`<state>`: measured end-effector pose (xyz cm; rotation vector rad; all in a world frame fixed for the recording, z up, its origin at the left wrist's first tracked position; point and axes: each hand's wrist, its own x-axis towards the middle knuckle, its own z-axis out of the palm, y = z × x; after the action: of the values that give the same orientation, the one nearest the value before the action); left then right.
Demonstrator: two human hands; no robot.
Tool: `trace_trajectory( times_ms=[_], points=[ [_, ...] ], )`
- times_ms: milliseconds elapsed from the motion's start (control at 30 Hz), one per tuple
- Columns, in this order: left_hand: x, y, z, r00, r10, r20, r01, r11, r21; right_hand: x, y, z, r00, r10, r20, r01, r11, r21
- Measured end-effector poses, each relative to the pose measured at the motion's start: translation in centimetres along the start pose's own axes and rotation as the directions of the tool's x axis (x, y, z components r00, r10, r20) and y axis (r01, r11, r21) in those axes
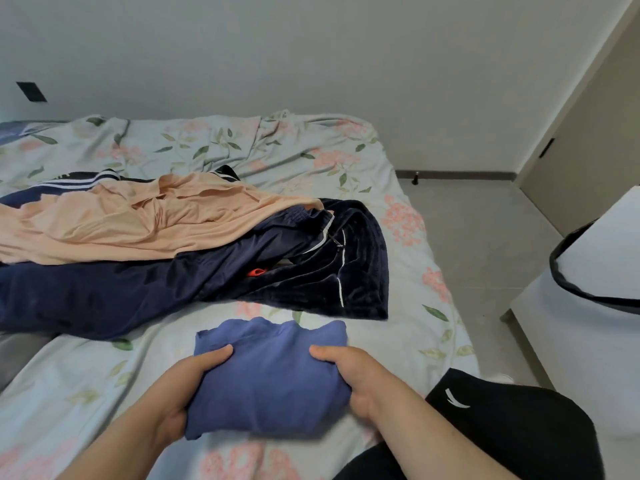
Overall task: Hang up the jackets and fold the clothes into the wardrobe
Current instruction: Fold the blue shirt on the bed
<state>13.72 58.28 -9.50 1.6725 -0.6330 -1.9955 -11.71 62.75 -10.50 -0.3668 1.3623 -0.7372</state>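
A folded blue garment (270, 375) lies on the bed's near part. My left hand (188, 389) grips its left edge, thumb on top. On its right edge my right hand (349, 379) holds it the same way. Behind it sprawls a navy jacket with white piping (325, 268), unfolded. A peach garment (138, 216) lies crumpled over navy trousers with white stripes (86, 289). A small orange thing (257, 271) peeks from under the navy cloth.
The bed carries a pale floral sheet (415, 271). To the right is grey tiled floor (485, 237), a white cabinet (588, 323) with a black-rimmed thing on it, and a beige door (588, 133). My black-clad knee (512, 420) rests at the bed's edge.
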Motion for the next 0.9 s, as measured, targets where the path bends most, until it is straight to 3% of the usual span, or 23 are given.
trace_trajectory(
  times_ms=[167,367,600,800,900],
  points=[
    [-1.2,-0.4,3.2,0.964,0.248,0.093,-0.244,0.969,-0.048,-3.6,-0.9,-2.3,0.952,-0.281,-0.124,0.291,0.954,0.068],
    [-3.6,0.6,11.2,0.838,0.462,0.290,-0.499,0.865,0.063,-11.1,-0.3,-8.2,0.853,-0.447,-0.270,0.510,0.823,0.251],
    [-7.2,0.3,23.0,0.725,0.390,0.568,-0.489,0.872,0.024,-22.2,1.2,-15.4,0.685,-0.560,-0.466,0.718,0.627,0.303],
    [-10.6,-2.2,33.1,0.615,0.229,0.755,-0.408,0.911,0.056,-29.1,5.6,-21.9,0.578,-0.515,-0.633,0.799,0.516,0.310],
    [-11.9,-5.0,38.9,0.586,0.213,0.782,-0.421,0.904,0.069,-32.2,8.6,-25.5,0.476,-0.472,-0.741,0.849,0.468,0.247]
  ],
)
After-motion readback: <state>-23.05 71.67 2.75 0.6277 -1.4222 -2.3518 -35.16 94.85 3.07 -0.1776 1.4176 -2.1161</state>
